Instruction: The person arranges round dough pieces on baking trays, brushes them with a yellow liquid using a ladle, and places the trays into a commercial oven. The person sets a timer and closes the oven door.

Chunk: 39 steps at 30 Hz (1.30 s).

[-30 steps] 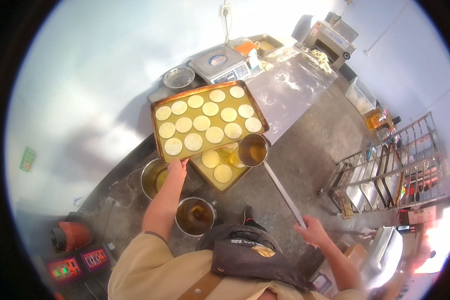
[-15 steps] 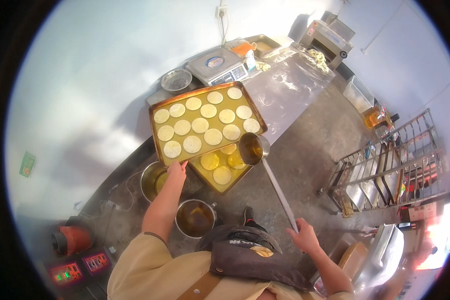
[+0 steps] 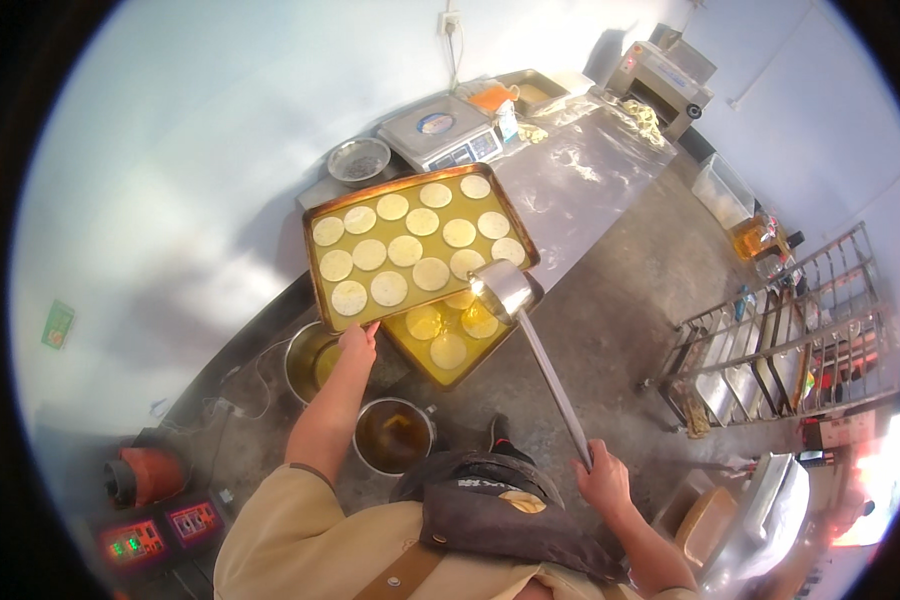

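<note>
My left hand (image 3: 358, 342) grips the near edge of a baking tray (image 3: 450, 213) that holds rows of flat, pale dough rounds (image 3: 404, 250). This tray overlaps a second one (image 3: 476, 350) below it, where a few more rounds sit under shiny yellow oil. The end of a long-handled metal ladle's handle is in my right hand. Over the right corner where the trays overlap, the ladle's bowl (image 3: 507, 290) is tipped to the left, its inside mostly turned from view.
Two metal pots, one with brown liquid (image 3: 395, 437), stand by my feet near the lower tray. Behind the trays are a metal bowl (image 3: 358, 160), a scale (image 3: 435, 128) and a plastic-covered table (image 3: 570, 190). A wheeled metal rack (image 3: 770, 345) stands at right.
The ladle's bowl has rolled over to the left, now showing its bright outside instead of its dark inside. My left hand and both trays keep their places.
</note>
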Each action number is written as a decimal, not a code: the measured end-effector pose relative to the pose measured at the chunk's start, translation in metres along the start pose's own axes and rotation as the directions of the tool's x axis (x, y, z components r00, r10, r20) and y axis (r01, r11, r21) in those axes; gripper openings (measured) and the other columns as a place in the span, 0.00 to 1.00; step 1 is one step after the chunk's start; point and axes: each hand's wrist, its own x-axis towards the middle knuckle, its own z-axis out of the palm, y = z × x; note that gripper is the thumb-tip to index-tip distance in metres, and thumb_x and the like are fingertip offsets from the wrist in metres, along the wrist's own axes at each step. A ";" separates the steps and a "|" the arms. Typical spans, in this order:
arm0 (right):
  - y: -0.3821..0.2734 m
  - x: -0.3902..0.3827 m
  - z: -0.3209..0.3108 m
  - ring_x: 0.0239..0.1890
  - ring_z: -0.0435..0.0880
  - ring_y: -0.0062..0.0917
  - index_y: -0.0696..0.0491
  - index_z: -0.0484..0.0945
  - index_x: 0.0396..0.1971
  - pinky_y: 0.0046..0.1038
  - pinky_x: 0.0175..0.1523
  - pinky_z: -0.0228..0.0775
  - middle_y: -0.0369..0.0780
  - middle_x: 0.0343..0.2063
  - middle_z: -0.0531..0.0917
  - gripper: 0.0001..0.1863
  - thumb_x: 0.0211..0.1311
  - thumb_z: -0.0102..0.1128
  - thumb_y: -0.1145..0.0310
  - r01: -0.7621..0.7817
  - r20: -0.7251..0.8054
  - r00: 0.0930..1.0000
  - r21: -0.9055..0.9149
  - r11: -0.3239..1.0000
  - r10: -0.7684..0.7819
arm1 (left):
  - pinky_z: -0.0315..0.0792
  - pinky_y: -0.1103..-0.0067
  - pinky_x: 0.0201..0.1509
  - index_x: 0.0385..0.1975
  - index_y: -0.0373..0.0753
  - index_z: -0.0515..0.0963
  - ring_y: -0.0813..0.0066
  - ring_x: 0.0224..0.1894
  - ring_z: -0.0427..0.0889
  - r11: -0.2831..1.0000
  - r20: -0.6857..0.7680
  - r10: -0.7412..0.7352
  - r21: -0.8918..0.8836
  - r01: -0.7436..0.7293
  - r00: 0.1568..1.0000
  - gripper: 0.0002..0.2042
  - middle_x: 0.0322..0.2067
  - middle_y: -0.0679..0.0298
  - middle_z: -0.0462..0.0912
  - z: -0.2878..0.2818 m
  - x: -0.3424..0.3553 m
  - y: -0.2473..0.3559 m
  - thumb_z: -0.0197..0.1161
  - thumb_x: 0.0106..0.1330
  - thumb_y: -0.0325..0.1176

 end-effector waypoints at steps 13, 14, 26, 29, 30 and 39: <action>0.054 0.014 0.017 0.26 0.85 0.34 0.56 0.76 0.51 0.34 0.31 0.75 0.41 0.27 0.83 0.17 0.68 0.68 0.66 -0.142 0.219 0.974 0.426 0.893 0.050 | 0.89 0.78 0.32 0.59 0.23 0.67 0.48 0.40 0.90 0.997 0.176 -0.073 0.031 0.068 0.982 0.29 0.44 0.45 0.83 -0.035 0.025 -0.009 0.60 0.77 0.48; 0.061 0.018 0.015 0.25 0.84 0.29 0.56 0.77 0.52 0.31 0.30 0.74 0.39 0.26 0.82 0.17 0.69 0.68 0.66 -0.265 0.340 0.935 0.494 0.828 0.096 | 0.89 0.78 0.31 0.59 0.24 0.68 0.47 0.41 0.90 0.997 0.203 -0.067 0.053 0.057 0.977 0.31 0.43 0.44 0.82 -0.047 0.024 -0.014 0.59 0.77 0.52; 0.109 0.109 0.021 0.16 0.65 0.17 0.56 0.71 0.66 0.22 0.21 0.56 0.32 0.19 0.66 0.31 0.68 0.70 0.59 -0.800 0.855 0.240 0.442 0.405 -0.459 | 0.79 0.76 0.29 0.45 0.34 0.75 0.57 0.41 0.91 0.861 -0.256 -0.197 0.417 0.292 0.946 0.23 0.45 0.49 0.87 -0.369 -0.094 -0.149 0.50 0.80 0.53; 0.099 0.146 0.068 0.17 0.65 0.16 0.55 0.70 0.68 0.22 0.21 0.56 0.31 0.20 0.67 0.31 0.69 0.68 0.62 -0.762 0.878 -0.008 0.304 0.571 -0.478 | 0.80 0.75 0.31 0.44 0.34 0.77 0.59 0.41 0.91 0.882 -0.471 -0.216 0.282 0.377 0.855 0.22 0.43 0.51 0.88 -0.447 -0.161 -0.196 0.51 0.80 0.52; 0.092 0.158 0.088 0.16 0.66 0.16 0.55 0.70 0.67 0.21 0.20 0.56 0.31 0.20 0.68 0.30 0.69 0.68 0.63 -0.739 0.904 -0.050 0.253 0.624 -0.426 | 0.80 0.76 0.31 0.45 0.34 0.77 0.60 0.41 0.91 0.899 -0.498 -0.228 0.221 0.377 0.836 0.22 0.43 0.51 0.88 -0.463 -0.181 -0.215 0.51 0.80 0.51; 0.045 0.175 0.352 0.13 0.70 0.20 0.58 0.77 0.57 0.26 0.19 0.60 0.34 0.18 0.73 0.22 0.64 0.69 0.72 -0.397 0.987 0.030 0.155 0.904 -0.157 | 0.83 0.68 0.42 0.50 0.34 0.77 0.59 0.42 0.91 0.864 -0.624 -0.417 -0.046 0.501 0.661 0.16 0.42 0.55 0.88 -0.515 -0.249 -0.373 0.54 0.78 0.42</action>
